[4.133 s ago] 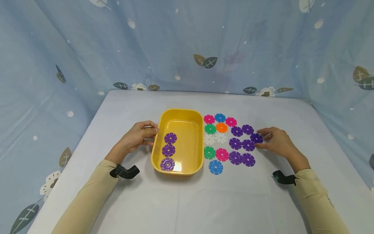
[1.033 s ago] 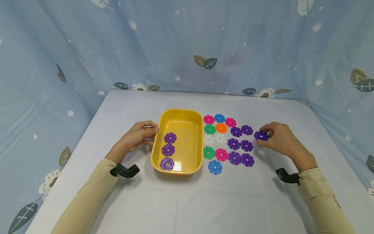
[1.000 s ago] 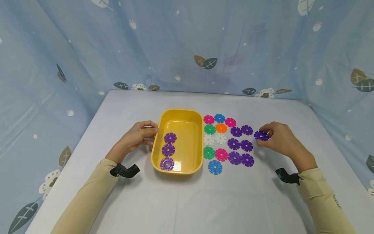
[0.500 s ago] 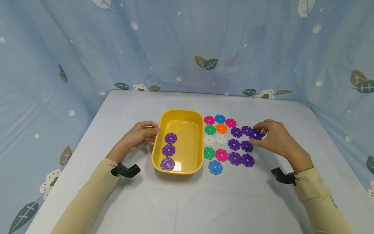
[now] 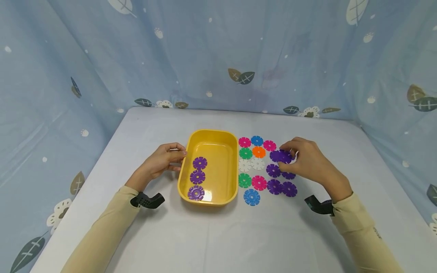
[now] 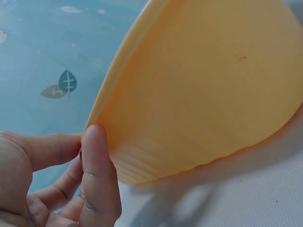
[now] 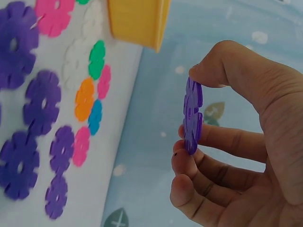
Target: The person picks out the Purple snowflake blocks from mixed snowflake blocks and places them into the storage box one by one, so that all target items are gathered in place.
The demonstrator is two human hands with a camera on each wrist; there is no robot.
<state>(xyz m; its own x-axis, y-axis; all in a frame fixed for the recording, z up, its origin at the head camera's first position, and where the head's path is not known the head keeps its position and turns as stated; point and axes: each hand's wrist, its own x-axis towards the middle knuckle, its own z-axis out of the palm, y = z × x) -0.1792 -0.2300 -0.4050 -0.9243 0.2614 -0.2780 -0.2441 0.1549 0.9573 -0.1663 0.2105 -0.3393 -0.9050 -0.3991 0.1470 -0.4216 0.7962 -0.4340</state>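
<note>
My left hand (image 5: 162,161) grips the left rim of a yellow plastic tub (image 5: 220,165). In the left wrist view the thumb and a finger pinch the tub's edge. Three purple snowflake discs lie in a column inside, the middle disc (image 5: 197,176) among them. Up in the air, my right hand (image 5: 308,161) pinches another purple snowflake disc (image 7: 191,116) between thumb and fingertips, edge-on in the right wrist view. Beneath that hand, several purple discs (image 5: 274,187) lie on the white table, partly covered by it in the head view.
Right of the tub lie discs in other colours: pink (image 5: 259,182), green (image 5: 244,180), blue (image 5: 252,197), white (image 5: 257,163) and orange (image 5: 258,152). A blue patterned curtain (image 5: 211,57) hangs behind the white table (image 5: 222,239).
My right hand has picked the rightmost purple disc off the table and carried it left over the other purple ones. The left hand stays on the tub.
</note>
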